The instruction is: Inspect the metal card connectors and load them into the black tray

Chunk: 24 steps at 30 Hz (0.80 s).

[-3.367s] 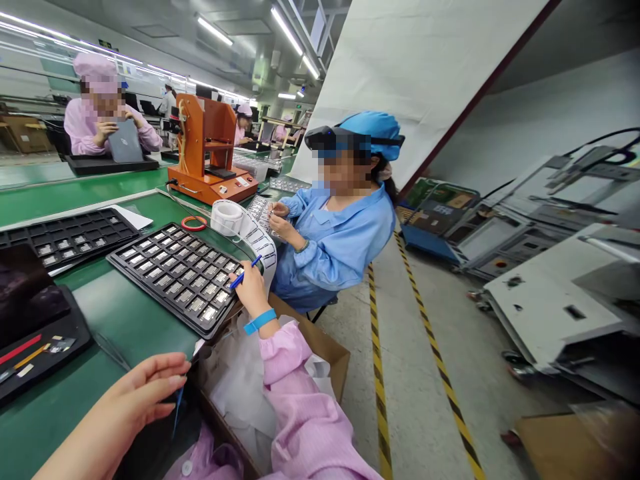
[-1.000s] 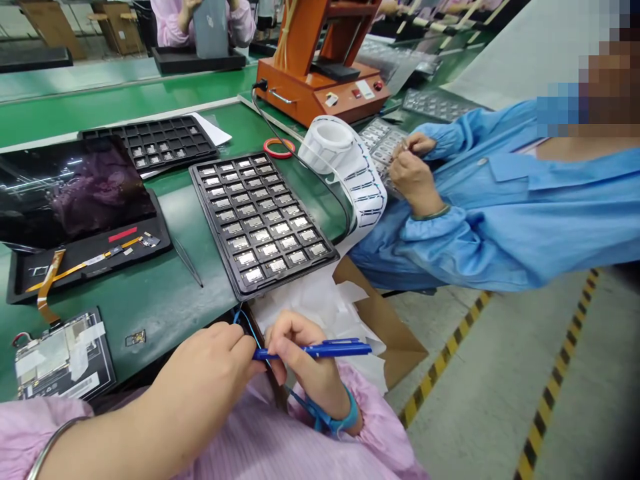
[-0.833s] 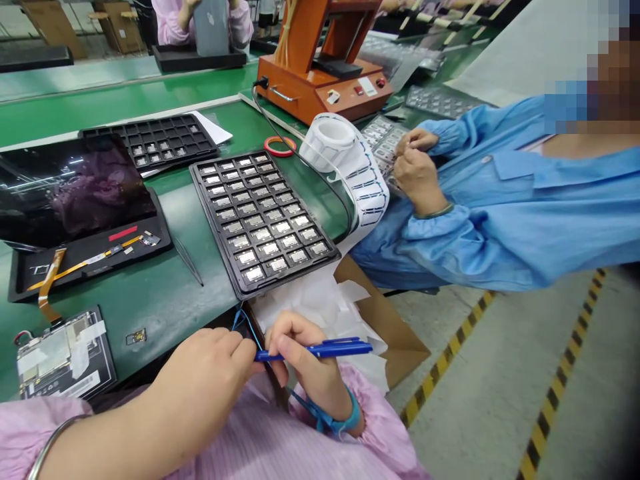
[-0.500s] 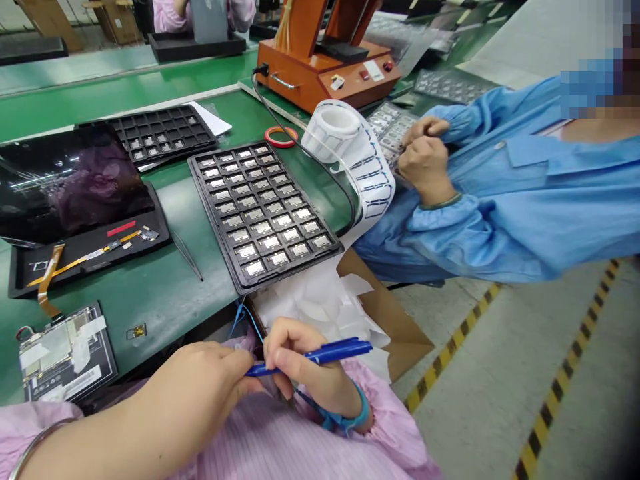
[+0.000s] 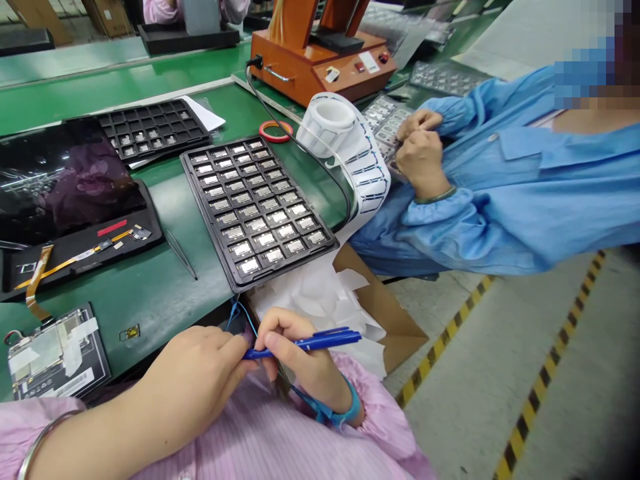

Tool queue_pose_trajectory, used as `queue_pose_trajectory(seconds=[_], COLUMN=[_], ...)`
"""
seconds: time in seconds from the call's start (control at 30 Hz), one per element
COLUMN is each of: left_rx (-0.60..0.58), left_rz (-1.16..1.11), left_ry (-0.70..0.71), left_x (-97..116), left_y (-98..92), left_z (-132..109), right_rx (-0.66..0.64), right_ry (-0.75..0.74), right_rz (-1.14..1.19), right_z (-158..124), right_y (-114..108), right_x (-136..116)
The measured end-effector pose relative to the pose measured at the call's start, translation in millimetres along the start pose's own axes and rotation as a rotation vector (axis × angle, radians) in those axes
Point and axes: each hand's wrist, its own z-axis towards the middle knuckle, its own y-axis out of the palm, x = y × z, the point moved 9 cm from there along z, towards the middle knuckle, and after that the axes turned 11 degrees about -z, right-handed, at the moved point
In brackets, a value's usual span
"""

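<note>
A blue pen [image 5: 327, 339] lies slanted across my lap, between both hands. My right hand [image 5: 290, 343] has its fingers wrapped round the barrel of the pen. Pinched at the pen's lower-left end is my left hand [image 5: 210, 373], its fingertips partly hidden. Just beyond my hands, at the bench edge, sits a black tray [image 5: 260, 207] filled with small metallic parts. A small yellow-and-black part [image 5: 130, 333] lies on the green bench [image 5: 170, 303], left of my hands, and tweezers [image 5: 181, 254] rest farther up.
An opened tablet [image 5: 65, 183] and its circuit unit [image 5: 60, 353] are at the left. Behind are a second tray [image 5: 155, 130], red tape [image 5: 275, 131], a label roll [image 5: 330, 123] and an orange machine [image 5: 325, 63]. A person in blue [image 5: 500, 180] works at the right; a paper-filled box [image 5: 400, 320] stands below.
The whole view has shifted slightly, so things appear a little farther left and up. Both hands keep hold of the pen in nearly the same pose.
</note>
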Motion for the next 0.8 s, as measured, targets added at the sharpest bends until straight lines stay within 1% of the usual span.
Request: queue_pose_trajectory(seconds=[0.1, 0.17, 0.2, 0.23, 0.27, 0.3, 0.33, 0.37, 0.4, 0.43, 0.47, 0.5, 0.53, 0.57, 0.6, 0.63, 0.67, 0.7, 0.73, 0.77, 0.8], left_rx=[0.065, 0.096, 0.113, 0.135, 0.155, 0.17, 0.179, 0.181, 0.171, 0.154, 0.136, 0.119, 0.109, 0.129, 0.19, 0.288, 0.403, 0.515, 0.591, 0.614, 0.591], left_rz=[0.024, -0.022, -0.061, -0.111, -0.172, -0.243, -0.322, -0.4, -0.471, -0.525, -0.561, -0.577, -0.571, -0.541, -0.485, -0.399, -0.29, -0.168, -0.054, 0.038, 0.108], left_ry=[0.033, 0.027, 0.003, -0.038, -0.094, -0.153, -0.206, -0.243, -0.258, -0.25, -0.218, -0.166, -0.097, -0.024, 0.043, 0.103, 0.152, 0.189, 0.226, 0.263, 0.298], left_x=[1.8, 0.3, -2.1, -5.7, -10.4, -14.8, -18.3, -20.0, -19.6, -17.3, -13.4, -8.5, -3.1, 1.6, 4.6, 6.9, 9.0, 11.8, 15.9, 20.3, 24.3], left_y=[-3.8, -5.8, -7.3, -9.4, -11.1, -12.1, -11.9, -10.6, -8.1, -5.1, -2.5, -0.7, -0.4, -3.2, -10.0, -20.0, -31.2, -41.2, -47.6, -49.2, -46.7], left_z=[-1.4, -3.0, -3.8, -4.7, -5.7, -6.9, -8.1, -9.0, -9.4, -9.5, -9.4, -9.4, -9.8, -10.9, -12.7, -15.6, -19.4, -23.5, -26.3, -26.3, -23.9], right_rx=[-0.006, -0.006, 0.025, 0.1, 0.223, 0.377, 0.533, 0.649, 0.7, 0.683, 0.628, 0.575, 0.554, 0.568, 0.595, 0.607, 0.59, 0.539, 0.468, 0.387, 0.312], right_ry=[-0.025, -0.052, -0.068, -0.086, -0.117, -0.167, -0.235, -0.322, -0.425, -0.529, -0.618, -0.676, -0.699, -0.686, -0.643, -0.588, -0.53, -0.476, -0.424, -0.373, -0.322], right_rz=[0.034, 0.059, 0.057, 0.038, -0.003, -0.078, -0.197, -0.358, -0.546, -0.739, -0.903, -1.013, -1.056, -1.037, -0.964, -0.849, -0.708, -0.563, -0.429, -0.312, -0.209], right_z=[2.3, 2.4, 1.9, 0.8, -1.9, -7.0, -14.1, -21.2, -25.4, -25.9, -24.2, -22.0, -20.3, -19.3, -18.5, -17.7, -16.1, -13.7, -10.7, -7.7, -5.0], right_y=[1.4, 2.7, 1.0, -4.6, -14.0, -25.4, -35.1, -38.8, -34.8, -24.3, -11.8, -2.2, 1.6, -0.5, -6.4, -13.2, -18.4, -20.1, -18.4, -14.2, -9.0], right_x=[-0.4, 0.9, 2.5, 4.7, 5.9, 4.7, 0.0, -8.5, -19.0, -28.7, -35.5, -39.8, -43.4, -46.8, -48.8, -48.7, -46.1, -41.6, -36.0, -29.7, -23.1])
